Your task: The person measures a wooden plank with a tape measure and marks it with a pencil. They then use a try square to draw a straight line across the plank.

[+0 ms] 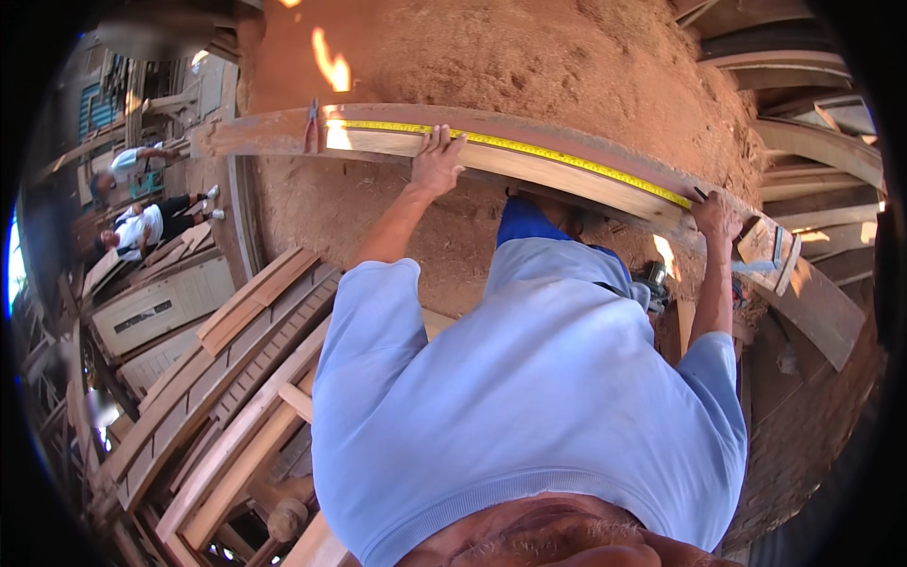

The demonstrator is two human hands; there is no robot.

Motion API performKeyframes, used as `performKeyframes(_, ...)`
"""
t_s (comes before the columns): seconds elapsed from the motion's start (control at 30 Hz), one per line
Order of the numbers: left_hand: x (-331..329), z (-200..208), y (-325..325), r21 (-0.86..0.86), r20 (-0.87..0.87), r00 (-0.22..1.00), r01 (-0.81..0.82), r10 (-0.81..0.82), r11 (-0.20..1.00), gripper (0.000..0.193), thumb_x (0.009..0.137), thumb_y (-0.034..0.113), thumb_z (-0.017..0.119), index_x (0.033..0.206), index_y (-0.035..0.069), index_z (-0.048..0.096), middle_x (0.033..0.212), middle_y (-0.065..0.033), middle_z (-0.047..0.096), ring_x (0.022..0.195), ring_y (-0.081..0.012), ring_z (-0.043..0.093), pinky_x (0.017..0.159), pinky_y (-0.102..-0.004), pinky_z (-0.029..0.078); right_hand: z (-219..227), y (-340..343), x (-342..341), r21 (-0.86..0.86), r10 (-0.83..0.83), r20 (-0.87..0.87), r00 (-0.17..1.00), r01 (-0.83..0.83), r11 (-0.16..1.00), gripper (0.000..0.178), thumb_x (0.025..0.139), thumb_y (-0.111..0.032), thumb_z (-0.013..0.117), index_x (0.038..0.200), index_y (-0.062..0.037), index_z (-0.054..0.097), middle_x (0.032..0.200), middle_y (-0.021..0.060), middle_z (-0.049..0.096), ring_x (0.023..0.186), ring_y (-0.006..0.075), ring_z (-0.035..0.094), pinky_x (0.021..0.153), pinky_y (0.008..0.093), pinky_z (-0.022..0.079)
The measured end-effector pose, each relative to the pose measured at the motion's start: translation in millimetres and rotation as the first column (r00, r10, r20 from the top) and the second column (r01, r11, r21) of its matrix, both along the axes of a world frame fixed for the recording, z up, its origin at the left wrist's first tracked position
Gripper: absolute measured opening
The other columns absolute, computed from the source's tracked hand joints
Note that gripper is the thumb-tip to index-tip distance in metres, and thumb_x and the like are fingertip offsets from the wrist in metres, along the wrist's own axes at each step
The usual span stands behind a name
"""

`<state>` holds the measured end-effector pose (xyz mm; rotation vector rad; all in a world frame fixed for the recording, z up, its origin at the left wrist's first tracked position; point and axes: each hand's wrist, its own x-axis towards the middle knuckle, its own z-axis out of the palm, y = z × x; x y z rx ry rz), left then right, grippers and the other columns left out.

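Blue shirt [548, 397] filling the near view, both arms reaching out to a long plank [567, 175].

The left hand [437, 163] is pressing flat, fingers spread, on a yellow tape [529, 149] that is lying along the plank's top face, near its middle. The right hand [718, 215] is pinching the tape's far end against the plank toward its right end. Pliers [312, 125] are sitting near the plank's left end. Sawdust [529, 57] is heaping beyond; two people [142, 194] are working far left.
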<state>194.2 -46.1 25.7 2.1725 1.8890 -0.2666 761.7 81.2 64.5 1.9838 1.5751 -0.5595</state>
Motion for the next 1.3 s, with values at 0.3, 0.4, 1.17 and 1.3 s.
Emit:
performKeyframes(0.3,-3.8,-4.2,-1.5,0.027,-0.019,1.000,0.022,-0.022,0.999,0.071,0.085,0.025,0.074,0.149,0.008,0.047,0.154,-0.0307,0.040,0.148,-0.0449,0.032,0.125,-0.0525,0.021,-8.7,16.8,62.5,-0.040,-0.042,-0.216,0.976,0.034,0.999,0.071,0.074,-0.057,0.081,0.110,0.0039,0.073,0.115,0.0296,0.070,0.114,0.0392,0.068,0.094,0.0482,0.053)
performKeyframes(0.4,-5.7,-10.6,-3.1,0.027,0.019,1.000,0.015,-0.016,1.000,0.076,0.082,0.022,0.076,0.151,0.011,0.045,0.159,-0.0283,0.035,0.149,-0.0454,0.030,0.125,-0.0538,0.019,-39.7,26.5,109.8,-0.087,-0.017,-0.191,0.982,0.001,0.996,0.065,0.072,-0.047,0.085,0.110,0.0046,0.070,0.116,0.0271,0.071,0.111,0.0378,0.069,0.092,0.0490,0.053)
performKeyframes(1.17,-1.8,1.7,1.5,-0.041,-0.026,0.999,0.018,-0.019,0.999,0.082,0.082,0.020,0.079,0.153,0.012,0.040,0.158,-0.0309,0.035,0.147,-0.0461,0.035,0.123,-0.0607,0.018,-43.1,61.1,130.2,-0.346,-0.038,-0.297,0.954,-0.070,0.936,0.058,0.063,-0.046,0.089,0.095,-0.0001,0.074,0.086,0.0153,0.074,0.080,0.0250,0.070,0.071,0.0412,0.053)
performKeyframes(1.3,-1.1,-2.8,4.9,-0.018,-0.025,0.999,0.043,-0.043,0.999,0.081,0.082,0.021,0.079,0.154,0.012,0.040,0.158,-0.0308,0.035,0.147,-0.0453,0.035,0.123,-0.0614,0.018,-51.5,57.4,142.9,-0.327,-0.014,-0.274,0.962,-0.080,0.941,0.059,0.063,-0.049,0.089,0.094,-0.0011,0.076,0.088,0.0148,0.075,0.079,0.0248,0.070,0.071,0.0410,0.053)
